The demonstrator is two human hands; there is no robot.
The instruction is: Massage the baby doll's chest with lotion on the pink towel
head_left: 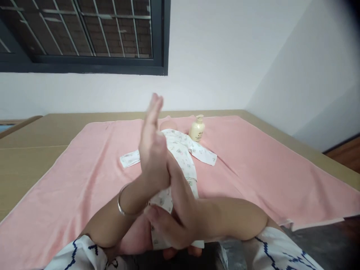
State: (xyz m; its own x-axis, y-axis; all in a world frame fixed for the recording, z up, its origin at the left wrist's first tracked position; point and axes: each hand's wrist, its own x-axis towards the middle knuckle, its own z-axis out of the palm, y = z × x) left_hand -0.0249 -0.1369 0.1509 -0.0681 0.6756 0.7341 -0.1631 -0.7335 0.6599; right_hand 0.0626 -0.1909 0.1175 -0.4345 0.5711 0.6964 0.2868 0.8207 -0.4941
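My left hand [154, 150] is raised with its fingers stretched upward and slightly blurred; a silver bangle [120, 200] circles that wrist. Against the heel of its palm presses my right hand [180, 210], its thumb out to the left and its fingers partly hidden behind the left hand. Neither hand shows an object in it. Beyond and beneath them lies a baby-sized doll-like figure [181, 150] on its back, in a white printed outfit with sleeves spread. My hands cover part of its body. Its bare feet [194, 250] show at the near edge.
A cream pump bottle [197, 129] stands beside the figure's head, on the right. Under everything is a pink blanket [92, 168] spread over a tan surface [33, 157]. A white wall [208, 56] and a dark-framed barred window [161, 45] rise behind.
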